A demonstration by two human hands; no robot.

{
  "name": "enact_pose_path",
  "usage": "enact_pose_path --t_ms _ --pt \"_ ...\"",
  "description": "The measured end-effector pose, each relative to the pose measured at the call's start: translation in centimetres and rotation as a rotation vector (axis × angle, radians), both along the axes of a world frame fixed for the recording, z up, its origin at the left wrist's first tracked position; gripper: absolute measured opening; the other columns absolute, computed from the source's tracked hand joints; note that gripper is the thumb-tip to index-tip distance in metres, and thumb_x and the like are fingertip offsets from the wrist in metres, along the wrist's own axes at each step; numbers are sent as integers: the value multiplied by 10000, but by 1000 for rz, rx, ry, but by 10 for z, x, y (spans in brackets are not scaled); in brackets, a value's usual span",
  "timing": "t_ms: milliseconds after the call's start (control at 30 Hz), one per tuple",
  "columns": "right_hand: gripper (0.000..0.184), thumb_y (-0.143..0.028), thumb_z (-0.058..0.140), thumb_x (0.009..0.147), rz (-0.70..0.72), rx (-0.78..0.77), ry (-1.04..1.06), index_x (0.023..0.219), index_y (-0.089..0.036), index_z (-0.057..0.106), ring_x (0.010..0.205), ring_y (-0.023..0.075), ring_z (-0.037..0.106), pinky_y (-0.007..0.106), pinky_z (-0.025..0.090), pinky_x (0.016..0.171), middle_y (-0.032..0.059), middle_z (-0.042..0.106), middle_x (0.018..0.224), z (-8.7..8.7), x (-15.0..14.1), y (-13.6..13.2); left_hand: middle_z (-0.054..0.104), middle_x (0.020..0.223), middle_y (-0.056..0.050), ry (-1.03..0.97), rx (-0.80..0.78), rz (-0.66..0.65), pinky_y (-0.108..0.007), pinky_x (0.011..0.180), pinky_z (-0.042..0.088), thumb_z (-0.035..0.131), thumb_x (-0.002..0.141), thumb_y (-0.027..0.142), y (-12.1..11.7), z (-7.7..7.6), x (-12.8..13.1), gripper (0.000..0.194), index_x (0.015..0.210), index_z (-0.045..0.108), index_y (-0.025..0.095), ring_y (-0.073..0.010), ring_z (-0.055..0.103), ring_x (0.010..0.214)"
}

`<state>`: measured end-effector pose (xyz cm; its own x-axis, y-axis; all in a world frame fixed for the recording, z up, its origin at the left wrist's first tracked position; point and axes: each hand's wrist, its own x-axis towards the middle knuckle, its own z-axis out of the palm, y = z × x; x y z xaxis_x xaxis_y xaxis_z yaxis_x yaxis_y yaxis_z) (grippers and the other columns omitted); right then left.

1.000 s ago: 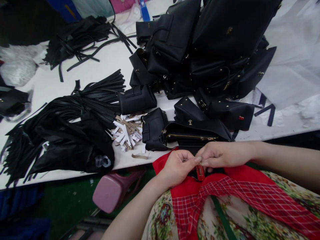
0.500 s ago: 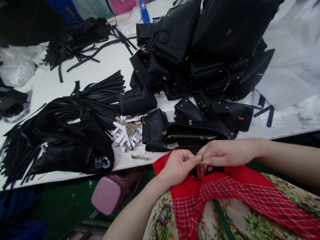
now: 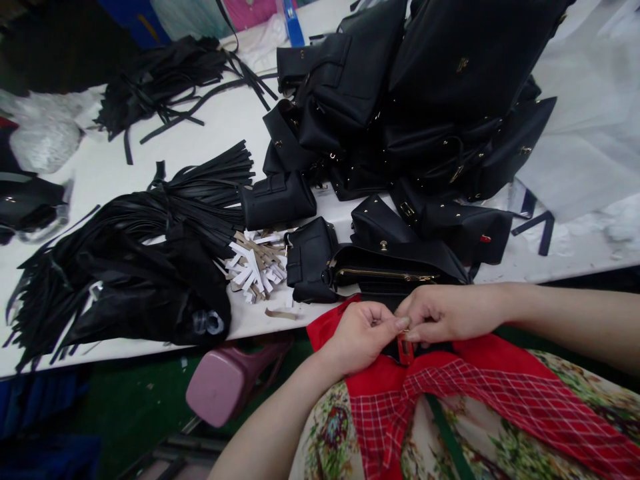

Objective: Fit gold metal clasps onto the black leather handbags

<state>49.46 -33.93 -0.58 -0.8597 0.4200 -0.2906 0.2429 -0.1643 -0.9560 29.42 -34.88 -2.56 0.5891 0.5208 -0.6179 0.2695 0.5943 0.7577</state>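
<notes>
My left hand (image 3: 363,332) and my right hand (image 3: 440,312) meet in a pinch just below the white table's (image 3: 200,133) front edge, above my lap. Between the fingertips hangs a small red-covered metal clasp (image 3: 403,348) fixed to the flap of a black bag (image 3: 380,270) that lies at the table edge with a gold zip showing. Both hands have their fingers closed on the clasp area. A red checked apron (image 3: 450,393) lies under the hands.
A heap of finished black bags (image 3: 415,100) fills the back right. Bundles of black leather strips (image 3: 150,220) lie to the left, with white and tan paper scraps (image 3: 253,263) beside them. A pink stool (image 3: 225,383) stands below the edge. White cloth (image 3: 590,113) covers the far right.
The hands stay pinched together at the clasp; they have shifted slightly and the clasp hangs a little lower and to the right. The view has drifted a little.
</notes>
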Motion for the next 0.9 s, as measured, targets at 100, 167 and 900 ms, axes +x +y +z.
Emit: enact_pose_path --t_ms 100,167,900 --pt "370 -300 453 972 24 -47 27 737 -100 657 712 114 559 237 484 699 55 596 839 6 5 2 544 566 7 -1 7 -15 -225 499 282 707 678 654 2 0 1 535 593 566 144 -84 403 522" --pt "370 -300 416 988 21 -126 44 864 -91 694 758 123 599 242 516 727 87 620 955 9 9 3 566 581 -3 -6 2 -20 -228 510 299 700 686 658 3 0 2 535 604 572 145 -92 427 531" --pt "348 -290 466 962 -16 -93 0 912 -86 744 720 124 620 223 500 675 81 662 881 1 1 -5 570 562 -6 2 -1 -12 -219 491 314 713 689 634 -2 1 0 519 594 567 145 -91 442 517"
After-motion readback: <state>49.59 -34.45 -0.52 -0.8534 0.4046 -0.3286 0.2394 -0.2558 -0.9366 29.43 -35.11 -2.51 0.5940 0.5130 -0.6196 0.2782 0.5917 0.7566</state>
